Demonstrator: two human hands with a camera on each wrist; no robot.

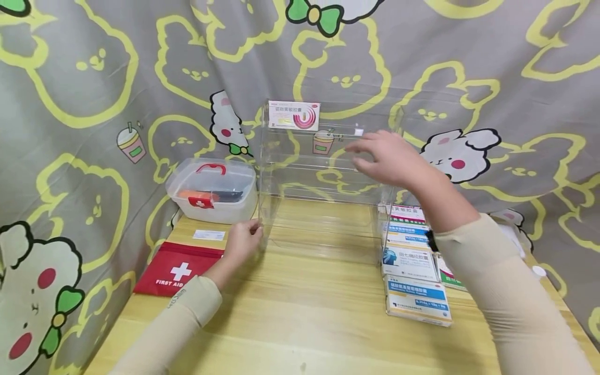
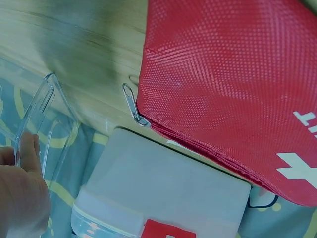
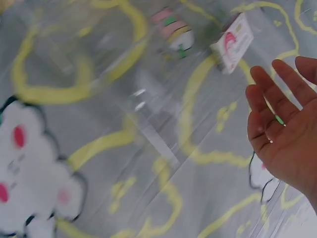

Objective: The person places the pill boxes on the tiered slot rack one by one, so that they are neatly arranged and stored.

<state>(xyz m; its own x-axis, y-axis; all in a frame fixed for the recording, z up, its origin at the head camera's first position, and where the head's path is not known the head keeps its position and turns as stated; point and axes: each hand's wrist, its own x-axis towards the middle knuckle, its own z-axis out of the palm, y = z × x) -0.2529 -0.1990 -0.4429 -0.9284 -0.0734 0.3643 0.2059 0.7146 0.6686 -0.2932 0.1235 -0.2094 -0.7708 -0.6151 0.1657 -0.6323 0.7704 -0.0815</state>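
Observation:
A clear stepped plastic display rack (image 1: pixel 323 229) stands on the table against the curtain. My left hand (image 1: pixel 244 239) pinches the front edge of its left side panel; the left wrist view shows the fingers (image 2: pixel 30 153) on that clear edge. In front of the rack's upper right part, my right hand (image 1: pixel 386 156) hangs in the air with nothing in it. Its fingers look loosely spread in the right wrist view (image 3: pixel 285 114). One white and pink medicine box (image 1: pixel 294 115) stands on the top tier at the left.
Several medicine boxes (image 1: pixel 417 299) lie at the rack's right. On the left are a red first aid pouch (image 1: pixel 180 268), a clear-lidded first aid case (image 1: pixel 213 190) and a white slip (image 1: pixel 208 235). A small white round thing (image 1: pixel 539 271) sits far right.

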